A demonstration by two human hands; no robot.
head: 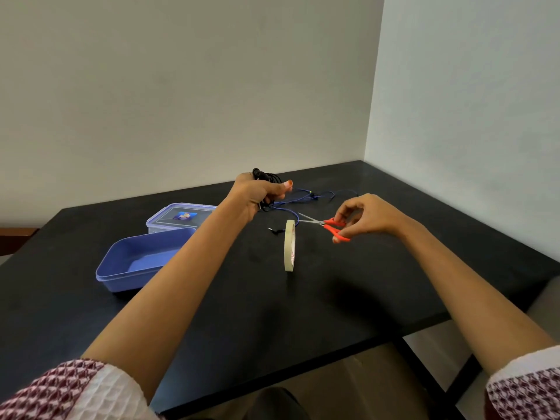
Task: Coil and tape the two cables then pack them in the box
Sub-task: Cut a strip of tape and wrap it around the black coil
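over the table (333,298), raised left grip (257,197) clutches black cable (268,176).

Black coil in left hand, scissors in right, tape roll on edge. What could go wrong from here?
1. Both hands are busy: the left hand grips the black coil, the right hand holds the scissors. Pulling tape may loosen the coil.
2. The tape roll stands on edge; a nudge could send it rolling.
3. The scissors' tips point near the loose blue cable and might nick it.
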